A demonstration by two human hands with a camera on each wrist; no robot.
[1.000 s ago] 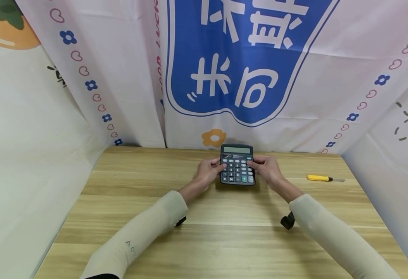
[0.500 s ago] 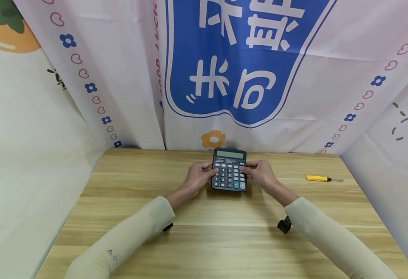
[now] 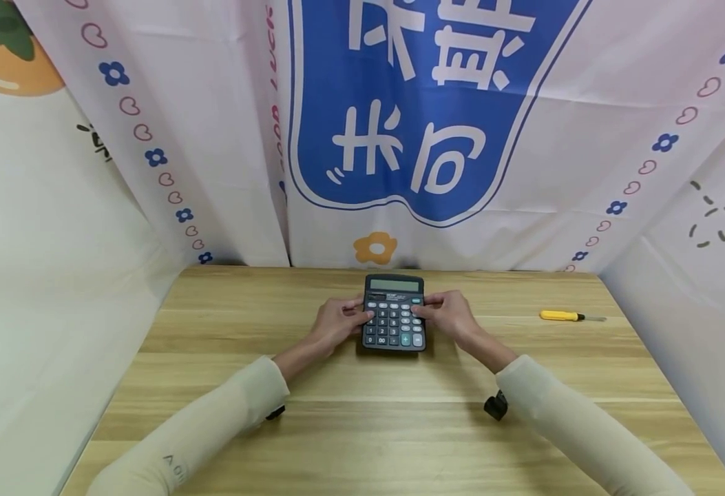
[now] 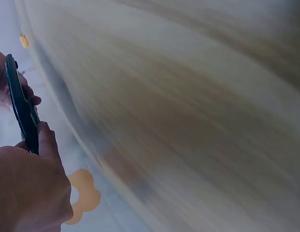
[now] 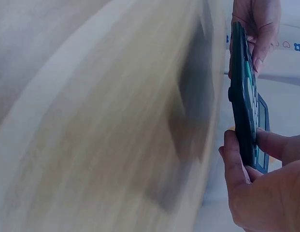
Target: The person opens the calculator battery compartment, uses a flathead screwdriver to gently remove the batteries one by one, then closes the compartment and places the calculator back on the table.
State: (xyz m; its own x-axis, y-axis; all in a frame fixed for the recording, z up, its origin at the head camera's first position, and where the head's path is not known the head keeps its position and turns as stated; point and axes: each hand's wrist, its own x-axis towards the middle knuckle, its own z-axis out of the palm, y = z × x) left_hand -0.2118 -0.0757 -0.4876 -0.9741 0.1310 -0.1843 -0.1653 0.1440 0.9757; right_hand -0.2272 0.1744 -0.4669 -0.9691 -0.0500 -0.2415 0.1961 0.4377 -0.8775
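A dark desk calculator [image 3: 394,313] with a grey display and rows of keys faces up between both hands, near the table's far edge. My left hand [image 3: 336,322] pinches its left side, thumb on the keys and fingers beneath. On the opposite side my right hand [image 3: 454,317] grips it the same way. In the right wrist view the calculator [image 5: 244,96] appears edge-on, raised above the table, its thickness held between thumb and fingers. The left wrist view shows the calculator [image 4: 21,104] from its side, with the left hand [image 4: 31,188] below it.
A yellow-handled screwdriver [image 3: 560,315] lies on the right part of the wooden table [image 3: 362,441]. Printed cloth [image 3: 238,138] hangs behind the table, and pale cloth walls stand to the left and right.
Both hands have carried the calculator left and slightly nearer to me in the head view. The grip on it stays the same. The screwdriver lies where it was.
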